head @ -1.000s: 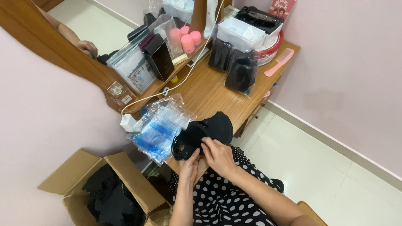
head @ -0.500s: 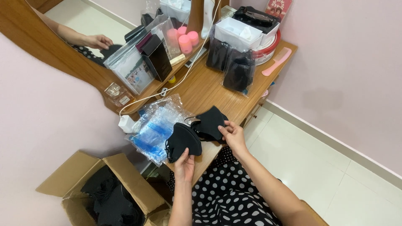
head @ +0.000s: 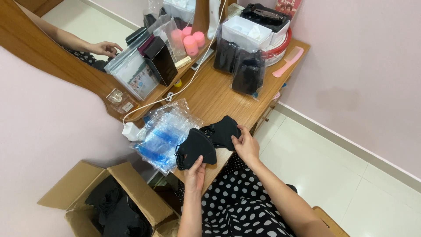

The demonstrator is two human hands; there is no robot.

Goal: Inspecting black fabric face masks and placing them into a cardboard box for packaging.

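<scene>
My left hand (head: pixel 195 170) grips the lower edge of a black face mask (head: pixel 196 147) and holds it up over the near edge of the wooden table (head: pixel 215 94). Just to its right, my right hand (head: pixel 245 145) pinches a second black face mask (head: pixel 225 131). The two masks sit side by side, their ear loops touching between them. A heap of clear blue-tinted plastic bags (head: pixel 164 131) lies on the table directly left of the masks.
An open cardboard box (head: pixel 109 202) with black items stands on the floor at lower left. Farther back on the table are two bags of black masks (head: pixel 247 74), a pink comb (head: pixel 287 62), pink rollers (head: pixel 189 41), a black box (head: pixel 158 59), a white cable and a mirror.
One black bundle held in both hands has been pulled apart into two masks. My left hand now holds one, and my right hand has moved right with the other.
</scene>
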